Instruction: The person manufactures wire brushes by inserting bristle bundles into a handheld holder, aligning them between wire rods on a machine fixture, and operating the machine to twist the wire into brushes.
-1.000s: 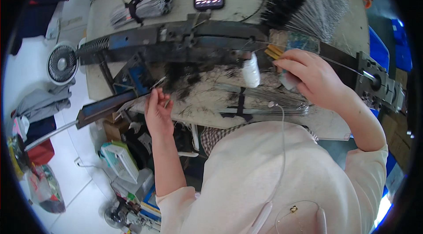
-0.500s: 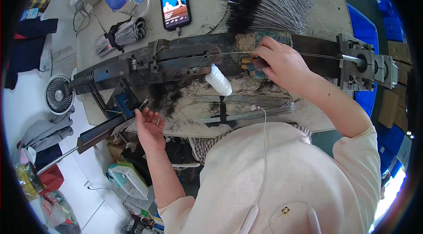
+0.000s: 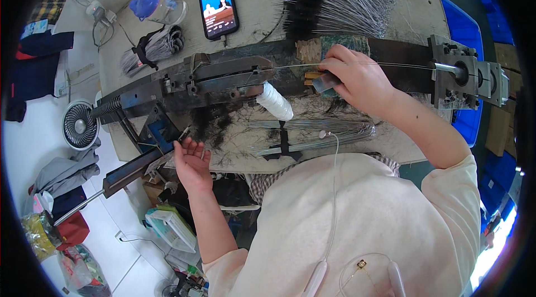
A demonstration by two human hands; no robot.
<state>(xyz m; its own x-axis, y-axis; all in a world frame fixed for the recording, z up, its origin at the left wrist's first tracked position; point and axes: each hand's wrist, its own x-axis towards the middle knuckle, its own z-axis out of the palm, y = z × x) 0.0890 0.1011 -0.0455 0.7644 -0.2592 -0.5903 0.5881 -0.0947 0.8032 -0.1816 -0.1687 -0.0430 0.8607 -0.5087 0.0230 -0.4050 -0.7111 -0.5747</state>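
Note:
A pair of thin wires (image 3: 399,64) stretches across the bench from a long dark metal clamp (image 3: 234,73) to a round chuck (image 3: 459,73) at the right. Over these wires is my right hand (image 3: 357,76), fingers bent and pinched together. A small flat dark-grey piece (image 3: 326,82), seemingly a bristle bundle, shows under its thumb; the fingertips partly hide it. At the lower left my left hand (image 3: 193,164) is palm up, fingers apart and loosely curled, holding nothing. Its fingertips lie close to a metal lever part (image 3: 183,134); contact is unclear.
Cut wires (image 3: 363,1) and black bristle brushes (image 3: 307,1) lie at the back. A phone (image 3: 218,6), a lidded jar (image 3: 159,6) and a tied grey bundle (image 3: 153,48) stand behind the clamp. A white thread roll (image 3: 274,101) and long wires (image 3: 329,132) are nearer me.
The view has shifted slightly. The grey piece by my right thumb looks tilted and lighter. Both hands keep nearly the same places.

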